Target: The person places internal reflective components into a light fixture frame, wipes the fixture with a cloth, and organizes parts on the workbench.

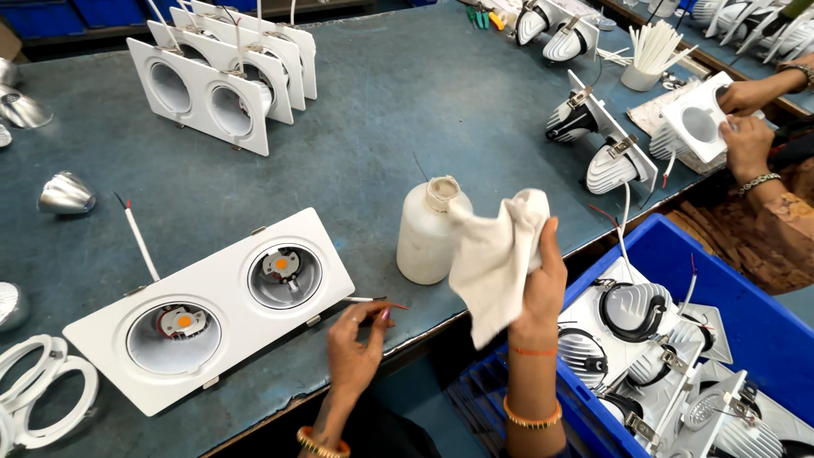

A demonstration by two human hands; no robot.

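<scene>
Nearest us, our left hand (pixel 354 343) pinches a thin wire (pixel 373 300) at the edge of the surface (pixel 381 102), beside the white twin downlight housing (pixel 212 307). Our right hand (pixel 539 284) is closed around a white cloth (pixel 496 254) just beside the white plastic bottle (pixel 428 236). Farther off, finished housings (pixel 225 72) stand upright.

A crumpled white cloth (pixel 494 259) hangs from the raised right hand (pixel 539 284), pressed against the top of a white plastic bottle (pixel 426 237) standing upright near the table's near edge. A thin white wire (pixel 366 299) is pinched in the left hand (pixel 358 343).
</scene>
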